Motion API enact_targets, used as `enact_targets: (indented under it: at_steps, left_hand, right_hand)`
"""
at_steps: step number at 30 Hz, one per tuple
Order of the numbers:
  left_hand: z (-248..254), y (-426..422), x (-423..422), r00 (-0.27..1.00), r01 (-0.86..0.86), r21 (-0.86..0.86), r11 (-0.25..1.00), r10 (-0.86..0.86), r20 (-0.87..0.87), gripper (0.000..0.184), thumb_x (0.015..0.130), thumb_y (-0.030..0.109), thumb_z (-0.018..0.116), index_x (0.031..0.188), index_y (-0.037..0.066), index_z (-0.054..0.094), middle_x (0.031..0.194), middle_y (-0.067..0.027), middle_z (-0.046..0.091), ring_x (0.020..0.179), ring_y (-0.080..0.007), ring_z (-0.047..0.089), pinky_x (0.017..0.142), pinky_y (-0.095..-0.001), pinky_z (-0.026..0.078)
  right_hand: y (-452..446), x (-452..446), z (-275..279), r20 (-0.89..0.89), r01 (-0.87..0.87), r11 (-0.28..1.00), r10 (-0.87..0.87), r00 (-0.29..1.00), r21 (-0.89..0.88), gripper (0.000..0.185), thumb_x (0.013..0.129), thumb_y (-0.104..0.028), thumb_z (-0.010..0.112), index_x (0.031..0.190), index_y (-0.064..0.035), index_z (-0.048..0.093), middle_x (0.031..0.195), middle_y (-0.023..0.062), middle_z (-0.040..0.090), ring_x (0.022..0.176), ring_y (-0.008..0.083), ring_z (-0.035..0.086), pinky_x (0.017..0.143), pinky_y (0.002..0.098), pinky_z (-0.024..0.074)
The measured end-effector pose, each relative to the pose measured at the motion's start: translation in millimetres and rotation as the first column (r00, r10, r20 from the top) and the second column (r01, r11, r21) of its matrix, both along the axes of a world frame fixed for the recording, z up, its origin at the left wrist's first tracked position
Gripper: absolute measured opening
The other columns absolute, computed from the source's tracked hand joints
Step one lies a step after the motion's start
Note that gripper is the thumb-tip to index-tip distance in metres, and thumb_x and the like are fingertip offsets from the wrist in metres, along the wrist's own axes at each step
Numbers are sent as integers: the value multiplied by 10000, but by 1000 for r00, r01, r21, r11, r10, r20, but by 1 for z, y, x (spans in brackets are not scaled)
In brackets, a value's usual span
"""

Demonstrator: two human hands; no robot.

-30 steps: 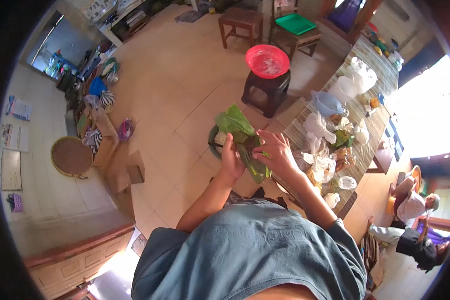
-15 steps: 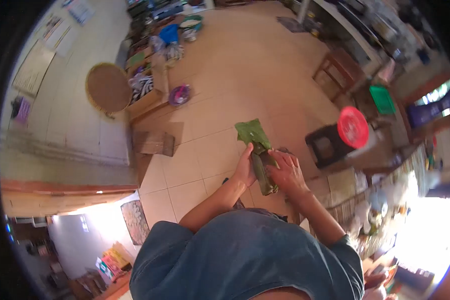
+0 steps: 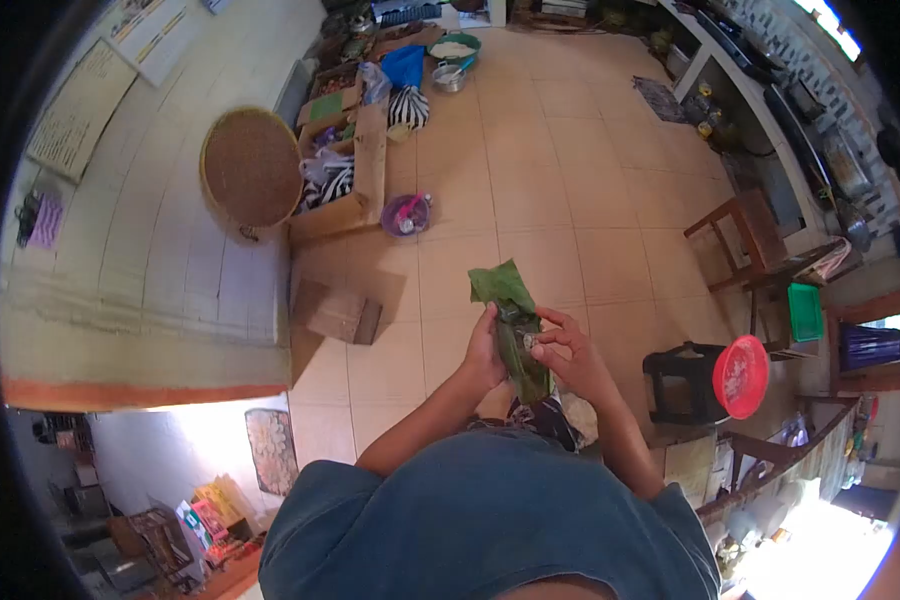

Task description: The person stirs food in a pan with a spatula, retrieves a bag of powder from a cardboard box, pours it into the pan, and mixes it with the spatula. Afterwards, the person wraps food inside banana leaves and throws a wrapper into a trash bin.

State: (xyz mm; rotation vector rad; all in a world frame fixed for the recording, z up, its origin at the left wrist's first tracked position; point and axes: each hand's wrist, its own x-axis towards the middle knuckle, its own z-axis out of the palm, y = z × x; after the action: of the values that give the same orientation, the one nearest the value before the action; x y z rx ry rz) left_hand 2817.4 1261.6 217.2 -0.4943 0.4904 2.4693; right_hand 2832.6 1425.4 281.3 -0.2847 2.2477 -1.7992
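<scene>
A green banana leaf packet (image 3: 520,362) is in front of my body, its loose flap spread at the far end. My left hand (image 3: 485,354) is closed around the packet's left side, with the thumb along its edge. Over the right side is my right hand (image 3: 573,360), its fingers curled and its thumb and fingertips close together. A small pale spot shows at those fingertips; I cannot make out what it is. The leaf hides whatever lies inside the packet.
Ahead is a tiled floor (image 3: 530,165). A cardboard box (image 3: 332,312), a purple basin (image 3: 406,215) and a round woven tray (image 3: 253,167) are to the left. On the right, a red basin (image 3: 741,377) sits by a black stool (image 3: 682,380), near a wooden chair (image 3: 745,235).
My right hand has gone from lying along the packet to curled fingers with a pale spot at their tips. The left hand keeps its hold. The whole view has shifted.
</scene>
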Motion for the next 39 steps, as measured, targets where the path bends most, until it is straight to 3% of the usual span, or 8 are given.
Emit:
enact_targets:
  at_steps: [6,9,15,19,23,29,33,39]
  left_hand:
    - [-9,7,-172,993,-44,-32,999,41,-111,560,914,504,321,1189,40,472,1092,-146,561,1036,-283,536,889,-448,437]
    - [-14,1,-268,988,-77,-146,986,56,-141,560,921,491,308,1197,31,466,1147,-154,546,1065,-306,522,914,-473,420]
    - [26,4,-429,956,-249,-94,964,230,-183,601,904,529,313,1259,55,417,1225,-150,501,1111,-327,488,936,-586,368]
    - [7,-18,-529,933,-311,-14,950,303,-195,592,898,534,327,1264,77,414,1257,-131,478,1136,-323,468,910,-630,362]
    - [23,-32,-634,919,-393,-111,913,384,-92,585,894,536,341,1231,70,447,1185,-125,531,1063,-314,510,908,-616,374]
    - [30,-51,-855,956,-265,-98,959,248,-158,596,885,548,348,1208,63,473,1131,-108,565,1033,-297,533,889,-588,392]
    - [35,-41,-1014,957,-158,-116,981,123,-263,608,878,558,354,1216,65,467,1137,-107,562,1035,-292,535,894,-585,385]
    - [62,31,-1226,920,-93,-8,996,82,-384,650,871,578,335,1242,56,446,1138,-112,556,1031,-306,534,883,-577,391]
  right_hand:
    - [39,-174,70,117,-176,729,333,936,-661,179,824,-221,643,849,-44,634,1293,170,435,1117,226,480,949,375,364]
    - [61,-265,128,-38,-350,563,491,870,-749,300,783,-228,691,1008,-32,662,1262,228,445,1180,293,430,981,425,332]
    - [72,-435,256,-455,-781,163,734,504,-604,254,800,-231,677,935,-16,679,1255,247,446,1195,346,411,989,436,313]
    - [49,-542,251,-653,-786,-117,636,411,-608,214,769,-142,711,905,16,665,1244,240,452,1147,342,475,957,423,386]
    - [30,-654,243,-693,-750,-217,597,405,-625,211,746,-148,732,835,26,652,1235,248,453,1155,343,464,949,426,395]
    - [10,-851,270,-888,-924,-85,319,330,-374,208,714,-146,760,836,-11,659,1273,244,425,1191,343,432,983,484,339]
    - [59,-954,276,-719,-843,167,455,526,-511,262,783,-263,686,925,-43,678,1256,249,441,1187,346,408,984,469,292]
    - [164,-1102,189,-419,-262,640,-102,902,-722,295,827,-334,619,929,-61,664,1114,192,555,1078,297,490,908,404,369]
